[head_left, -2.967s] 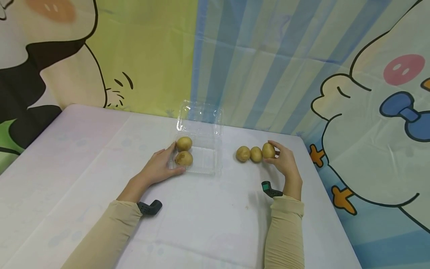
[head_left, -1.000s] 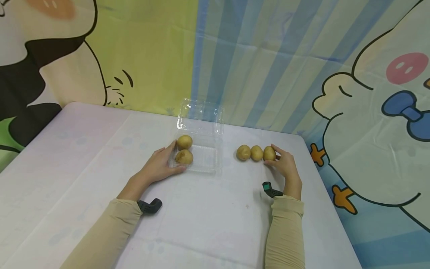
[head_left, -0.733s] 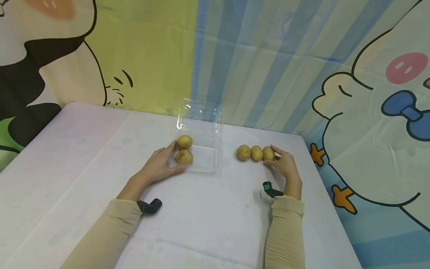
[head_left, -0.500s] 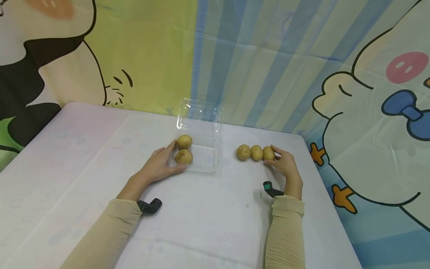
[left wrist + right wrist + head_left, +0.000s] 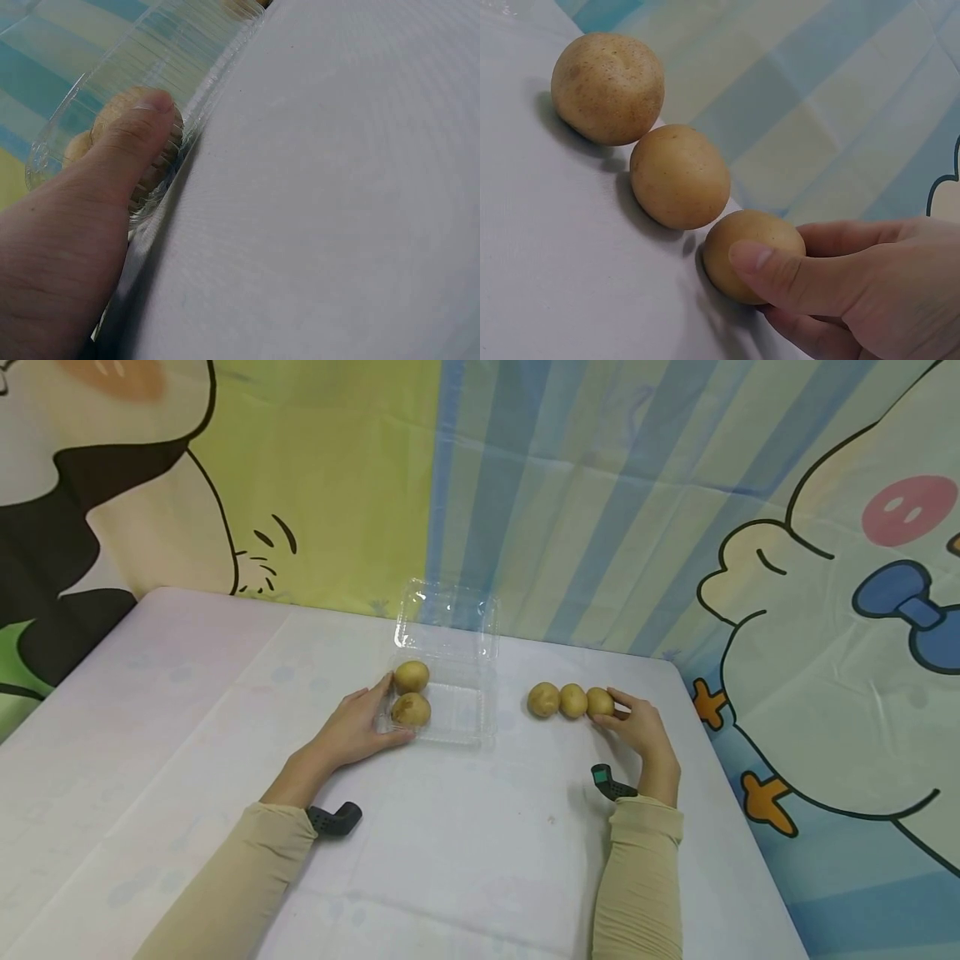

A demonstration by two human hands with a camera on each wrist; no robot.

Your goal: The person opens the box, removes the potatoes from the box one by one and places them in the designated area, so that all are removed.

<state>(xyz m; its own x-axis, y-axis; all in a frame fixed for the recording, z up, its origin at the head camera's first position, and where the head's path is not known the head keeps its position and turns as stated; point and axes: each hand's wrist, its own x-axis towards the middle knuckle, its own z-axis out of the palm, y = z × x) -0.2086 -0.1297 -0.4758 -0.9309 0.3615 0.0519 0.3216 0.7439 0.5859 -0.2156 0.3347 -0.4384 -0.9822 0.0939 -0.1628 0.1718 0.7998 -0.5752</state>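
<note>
A clear plastic container (image 5: 457, 714) stands with its lid (image 5: 447, 618) raised at the back. Two potatoes lie in its left part, one (image 5: 412, 677) behind the other (image 5: 411, 710). My left hand (image 5: 352, 731) grips the container's left side, and in the left wrist view the thumb of the left hand (image 5: 82, 210) lies over its near edge. To the right, three potatoes form a row on the table: a left one (image 5: 607, 88), a middle one (image 5: 679, 177) and a right one (image 5: 754, 255). The right hand (image 5: 637, 722), thumb and fingers around the rightmost potato, holds it at the row's end.
A white cloth (image 5: 465, 860) covers the table. Behind it hangs a printed curtain (image 5: 337, 485) with stripes and cartoon figures, which continues along the right side. Each wrist carries a black device, on the left (image 5: 334, 821) and on the right (image 5: 611, 782).
Compared with three seconds ago, the rightmost potato sits slightly lower, in line with the others. The right hand has shifted slightly right, its fingers lower on the potato. The left hand stays put.
</note>
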